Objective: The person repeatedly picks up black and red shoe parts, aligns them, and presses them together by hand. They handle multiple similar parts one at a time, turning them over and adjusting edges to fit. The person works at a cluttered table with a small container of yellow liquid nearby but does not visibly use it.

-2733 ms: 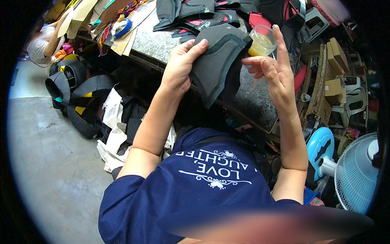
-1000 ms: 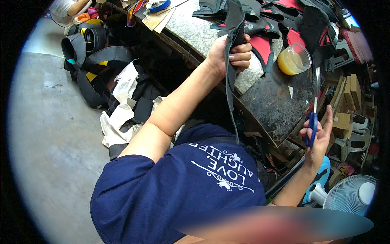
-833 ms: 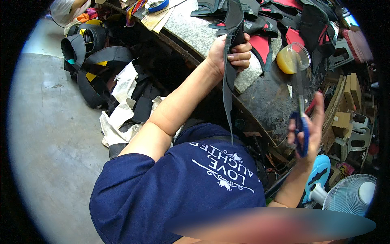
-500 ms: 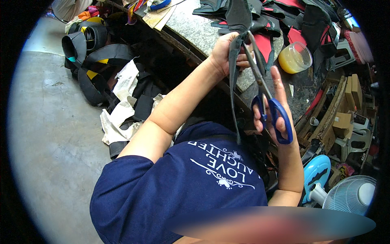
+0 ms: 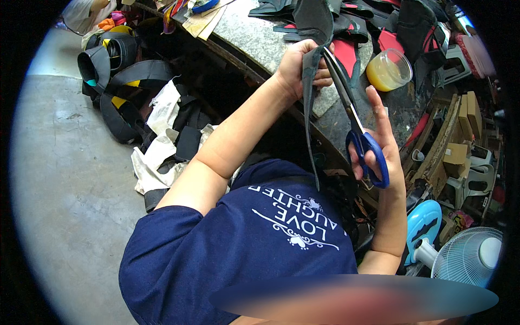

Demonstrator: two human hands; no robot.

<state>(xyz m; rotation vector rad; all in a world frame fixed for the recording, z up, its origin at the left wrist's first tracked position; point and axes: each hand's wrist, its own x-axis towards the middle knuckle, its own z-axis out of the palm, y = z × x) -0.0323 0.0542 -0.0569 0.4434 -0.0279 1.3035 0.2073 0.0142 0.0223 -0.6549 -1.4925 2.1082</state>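
Observation:
My left hand [image 5: 303, 70] is closed around a dark, sole-shaped sheet piece [image 5: 314, 24] at the edge of the worktable. From that grip a narrow black strip [image 5: 309, 116] dangles toward my lap. My right hand [image 5: 385, 143] has its thumb and fingers in the blue handles of a pair of scissors [image 5: 342, 86], with the index finger stretched along beside them. The blades lie nearly together, and their tips reach the dark piece right by my left fingers. Whether the tips are cutting into it, I cannot tell.
A clear jar of yellowish liquid [image 5: 387, 73] stands on the worktable [image 5: 252, 40], near several black and red cut pieces [image 5: 390, 40]. Black rolled strips [image 5: 122, 111] and white scraps [image 5: 162, 111] are heaped at the left. A white fan [image 5: 471, 254] is at the lower right.
The scissors' handles have come together and the blades have closed. My right hand has shifted slightly to the right. My left hand keeps its grip on the dark piece.

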